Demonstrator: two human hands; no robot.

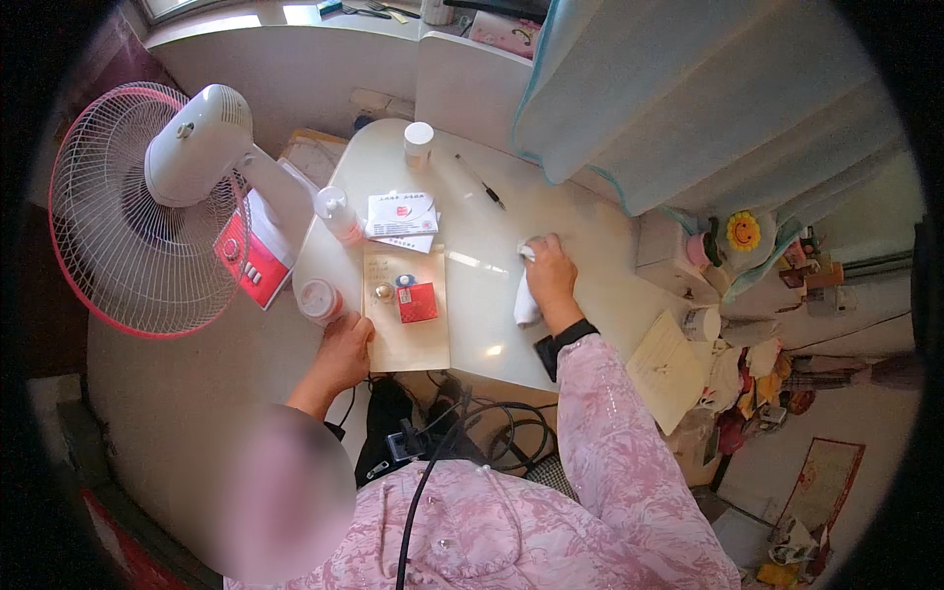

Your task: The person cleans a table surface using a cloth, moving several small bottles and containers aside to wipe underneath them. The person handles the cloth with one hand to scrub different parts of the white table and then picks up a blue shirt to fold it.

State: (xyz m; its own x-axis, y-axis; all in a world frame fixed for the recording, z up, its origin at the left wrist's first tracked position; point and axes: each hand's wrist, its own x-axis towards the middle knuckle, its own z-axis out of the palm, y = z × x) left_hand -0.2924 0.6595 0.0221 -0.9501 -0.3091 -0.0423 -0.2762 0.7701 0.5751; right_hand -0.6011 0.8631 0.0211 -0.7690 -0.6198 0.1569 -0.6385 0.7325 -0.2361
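Observation:
My right hand (pixel 552 271) is closed on a white cloth (pixel 526 302) that lies on the white tabletop (pixel 479 339). My left hand (pixel 345 352) rests at the table's near left edge, beside a capped round jar (pixel 321 300); its fingers are partly hidden, so whether it grips the table edge or the jar is unclear. Between the hands lies a tan paper envelope (pixel 405 351) with a small red box (pixel 418 303), a round gold-coloured item (pixel 384 293) and a small blue-and-white item (pixel 405 280) on it. White printed envelopes (pixel 403 215) overlap its far end.
A pump bottle (pixel 338 214) and a white-capped bottle (pixel 418 144) stand on the table, near a pen (pixel 481 182). A fan (pixel 151 210) is at left, a curtain (pixel 686 88) at upper right. A dark flat object (pixel 546 358) lies by my right wrist; cables (pixel 509 435) hang below.

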